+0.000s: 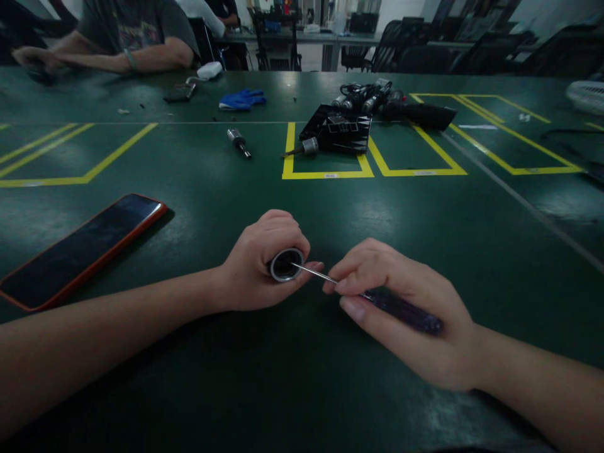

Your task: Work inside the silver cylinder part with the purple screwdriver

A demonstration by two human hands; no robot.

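Note:
My left hand (pixel 264 261) is wrapped round a short hollow cylinder with a silver rim (pixel 287 279), its open end facing me. Most of the cylinder's body is hidden by the fingers. In my right hand (pixel 415 314) is a screwdriver (pixel 401 309) with a dark, see-through purple handle and a thin metal shaft. The shaft points left, and its tip reaches into the mouth of the cylinder. Whether the tip touches anything inside cannot be made out. Both hands are just above the green table.
A phone in an orange case (pixel 85 248) lies at left. Beyond my hands are two small metal parts with shafts (pixel 239 142), a black printed packet (pixel 342 129), several cabled metal cylinders (pixel 363 95) and a blue glove (pixel 242 99). Another person (pixel 136 38) sits across the table (pixel 212 371).

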